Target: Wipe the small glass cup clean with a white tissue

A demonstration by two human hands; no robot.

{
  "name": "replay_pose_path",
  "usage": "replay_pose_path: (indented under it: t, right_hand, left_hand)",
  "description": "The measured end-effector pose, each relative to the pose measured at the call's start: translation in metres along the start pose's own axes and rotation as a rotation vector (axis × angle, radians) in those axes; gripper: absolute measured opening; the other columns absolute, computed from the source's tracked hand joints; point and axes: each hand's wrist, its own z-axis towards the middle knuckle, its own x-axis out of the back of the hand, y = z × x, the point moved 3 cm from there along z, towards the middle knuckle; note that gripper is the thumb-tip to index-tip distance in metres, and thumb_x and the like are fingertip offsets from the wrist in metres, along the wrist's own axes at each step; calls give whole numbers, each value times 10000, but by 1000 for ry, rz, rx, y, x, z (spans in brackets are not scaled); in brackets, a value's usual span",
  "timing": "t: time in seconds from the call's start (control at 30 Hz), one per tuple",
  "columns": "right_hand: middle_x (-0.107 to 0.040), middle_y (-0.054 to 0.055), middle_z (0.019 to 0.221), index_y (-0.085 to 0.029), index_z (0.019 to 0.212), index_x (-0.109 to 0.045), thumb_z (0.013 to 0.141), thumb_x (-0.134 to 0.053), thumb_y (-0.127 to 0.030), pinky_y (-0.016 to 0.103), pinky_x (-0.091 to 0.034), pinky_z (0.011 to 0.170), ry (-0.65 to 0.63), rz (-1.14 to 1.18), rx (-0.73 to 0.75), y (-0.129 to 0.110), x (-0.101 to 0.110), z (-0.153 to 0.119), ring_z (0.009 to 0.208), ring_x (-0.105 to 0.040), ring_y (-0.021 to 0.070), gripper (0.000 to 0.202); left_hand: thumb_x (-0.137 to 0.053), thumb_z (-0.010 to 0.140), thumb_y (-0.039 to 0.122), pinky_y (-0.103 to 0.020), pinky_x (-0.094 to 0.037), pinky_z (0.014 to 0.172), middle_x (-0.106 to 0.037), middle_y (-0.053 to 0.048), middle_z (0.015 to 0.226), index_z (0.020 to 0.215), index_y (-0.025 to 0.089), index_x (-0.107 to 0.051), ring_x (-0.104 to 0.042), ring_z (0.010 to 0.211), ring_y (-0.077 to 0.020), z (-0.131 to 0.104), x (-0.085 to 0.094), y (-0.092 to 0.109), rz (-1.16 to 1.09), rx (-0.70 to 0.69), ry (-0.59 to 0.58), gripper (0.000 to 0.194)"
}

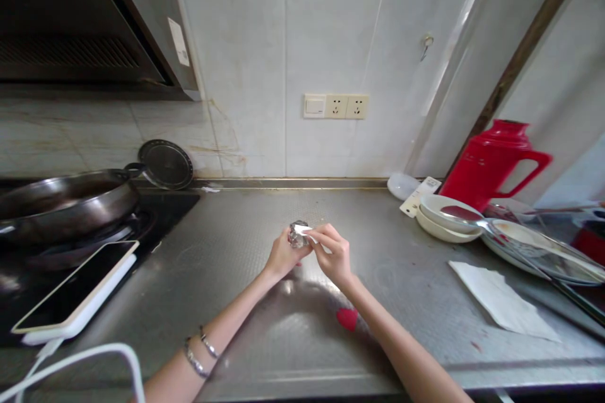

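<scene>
Both hands meet over the middle of the bench [265, 277]: left hand [282, 256] cups a small foil-wrapped lump [299, 234], right hand [333, 254] pinches its wrapper edge, apparently unwrapping; next needs a steady peel.

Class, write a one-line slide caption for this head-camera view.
Both hands, left hand and right hand, hold a small shiny foil-like object above a steel counter.
</scene>
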Motion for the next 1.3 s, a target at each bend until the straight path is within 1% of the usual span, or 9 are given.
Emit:
replay_pose_path:
  t: [0.2,0.4,0.6,0.73,0.83,1.0,1.13,1.23,1.3]
  right_hand:
    - [-639,47,717,-245,930,-732,886,-524,-228,292,-503,610,-21,33,-19,0,5,2,674,-598,173,214]
    - [-718,61,867,-222,898,-722,898,-528,-327,317,-531,736,156,76,-264,18,13,7,805,-662,200,221]
    - [-668,59,1155,-239,1147,-645,954,-386,-354,394,-463,955,-268,237,-320,23,8,8,1091,-604,227,343]
    - [-469,66,1401,-271,1365,-438,856,-555,-300,480,-304,1092,-496,254,-237,17,7,8,1299,-412,261,523]
    - [-399,89,1429,-277,1439,-293,725,-702,-258,474,-303,1098,-527,250,-199,16,-1,4,1320,-366,272,823]
    - [-478,95,1305,-286,1380,-388,695,-740,-266,421,-466,970,-433,270,-275,28,-12,-5,1206,-476,252,770]
    - [-541,98,1240,-242,1309,-471,676,-752,-271,389,-529,868,-372,372,-415,36,-15,-8,1042,-592,225,693]
    - [-596,100,1188,-209,1262,-506,642,-779,-289,392,-540,841,-353,449,-550,36,-19,-10,969,-633,222,682]
    - [-628,98,1150,-195,1246,-511,630,-790,-304,398,-538,844,-348,489,-614,33,-22,-10,966,-643,230,685]
  left_hand:
    - [-737,623,411,-205,-494,402,-635,-39,846,953,153,-551,-613,700,-171,0,-2,-1,0,3,-22,458]
    - [-753,606,400,-194,-483,429,-611,-20,817,994,152,-564,-579,656,-140,-7,-8,5,-66,-19,-115,497]
    - [-738,592,552,-243,-510,448,-537,3,713,938,139,-568,-519,557,-106,-6,-5,9,-262,97,-248,564]
    - [-703,591,640,-260,-517,445,-515,17,670,935,135,-591,-470,487,-79,-4,-1,10,-303,156,-257,621]
    - [-681,624,644,-264,-514,447,-506,26,632,948,140,-614,-481,457,-83,-3,-1,7,-304,217,-255,602]
    - [-618,678,669,-265,-500,456,-504,30,547,1065,138,-621,-484,417,-95,-2,3,3,-236,223,-363,657]
    - [-753,633,519,-316,-538,607,-670,-82,871,1351,186,-393,-627,577,-150,1,10,5,-167,92,-516,870]
    - [-879,495,267,-407,-481,906,-562,-181,1252,1472,245,-49,-631,1021,-256,2,11,6,-233,-116,-475,1281]
    - [-876,488,203,-445,-427,982,-503,-201,1327,1470,247,70,-572,1136,-281,2,8,2,-215,-171,-423,1365]
